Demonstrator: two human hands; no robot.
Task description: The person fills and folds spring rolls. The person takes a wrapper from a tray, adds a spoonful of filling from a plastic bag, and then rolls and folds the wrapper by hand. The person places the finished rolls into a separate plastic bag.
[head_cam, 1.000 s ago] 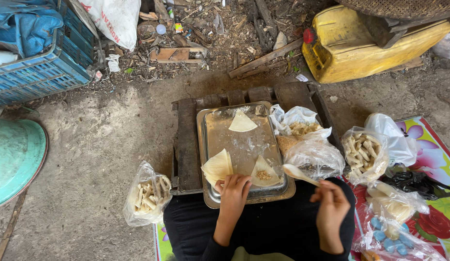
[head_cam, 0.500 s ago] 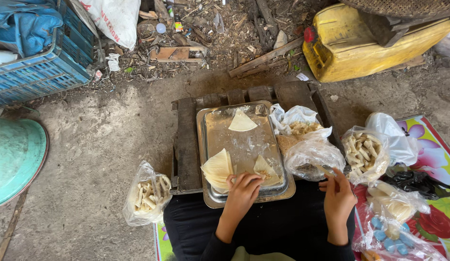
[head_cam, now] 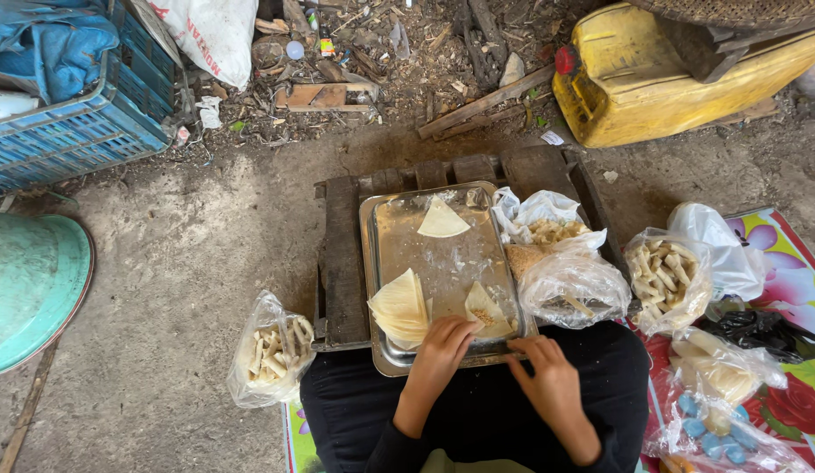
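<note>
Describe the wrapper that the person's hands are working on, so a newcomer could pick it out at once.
Find the metal tray on the dark wooden pallet. At its near right corner, the filled wrapper lies beside the left hand and right hand. Unlike the plain stack and the lone far wrapper, it carries brown filling.

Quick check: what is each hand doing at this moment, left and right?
Left hand: fingers curled on the filled wrapper at the metal tray's near edge.
Right hand: fingertips at the tray rim, nothing visibly gripped.

Both arms reaching forward from the lap, left hand (head_cam: pixel 442 344) palm down with fingers bent, right hand (head_cam: pixel 547 375) just beside it, fingers curled and pointing toward the left hand
</note>
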